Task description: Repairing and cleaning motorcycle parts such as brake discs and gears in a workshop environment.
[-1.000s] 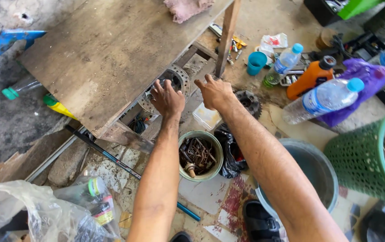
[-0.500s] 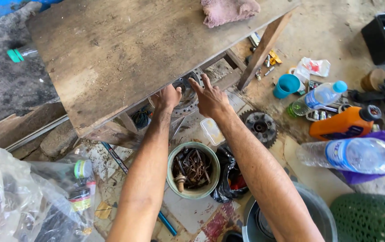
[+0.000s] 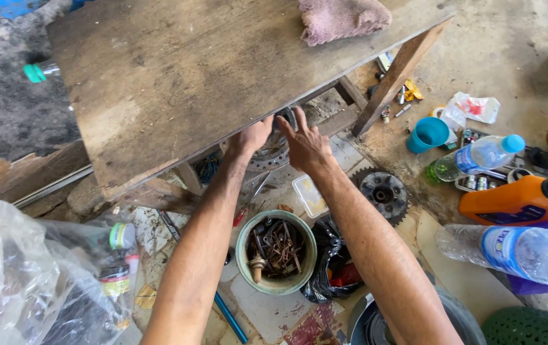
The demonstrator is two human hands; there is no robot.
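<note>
I am reaching both hands under the tabletop point(image 3: 178, 83) edge at twelve o'clock: left hand point(image 3: 250, 137) curling onto the metal disc point(image 3: 273, 155), right hand point(image 3: 306, 144) fingers spread. It looks heavy, stiff, toothed; gripping its rim seems best.

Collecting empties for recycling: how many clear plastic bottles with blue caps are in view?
2: a smaller bottle lying beside the blue cup, and a larger bottle lying below the orange bottle. Others may be hidden inside the plastic bag.

both arms stretched forward, left hand point(image 3: 251, 137) curled, right hand point(image 3: 306, 144) fingers spread
</note>
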